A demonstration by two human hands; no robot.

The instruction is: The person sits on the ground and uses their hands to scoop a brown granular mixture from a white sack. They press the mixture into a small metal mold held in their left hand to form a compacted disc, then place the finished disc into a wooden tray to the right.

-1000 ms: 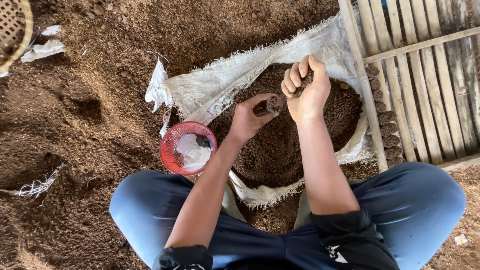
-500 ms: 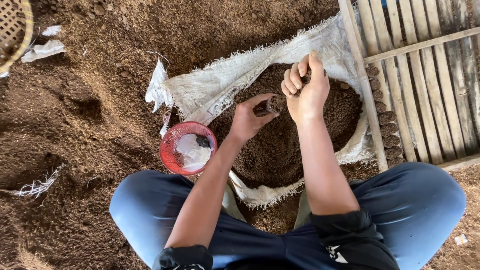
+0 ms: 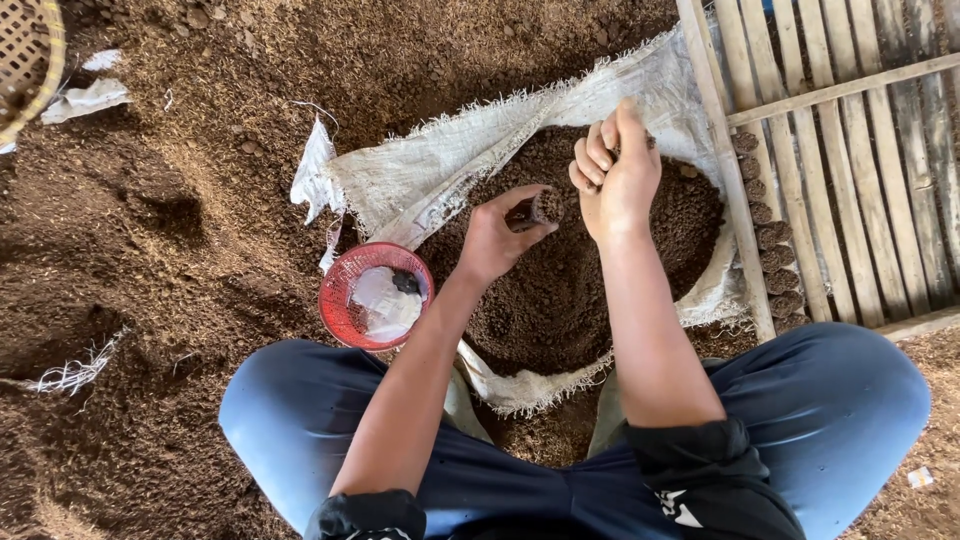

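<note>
Nothing much has shifted since the earlier frames: both hands stay over the soil-filled white sack (image 3: 450,175). Left hand (image 3: 497,238) pinches a small soil-filled pot (image 3: 546,207) at its one o'clock. Right hand (image 3: 612,180), fingers clenched, hovers just beside at three o'clock. A red basket (image 3: 340,290) sits at the left hand's eight o'clock.

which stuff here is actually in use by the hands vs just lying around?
In use:
left hand holding a small soil-filled pot
right hand, closed over the soil
soil heap on the white woven sack
row of filled pots by the slatted wooden frame

Lying about:
red basket
woven basket
white scraps
</note>
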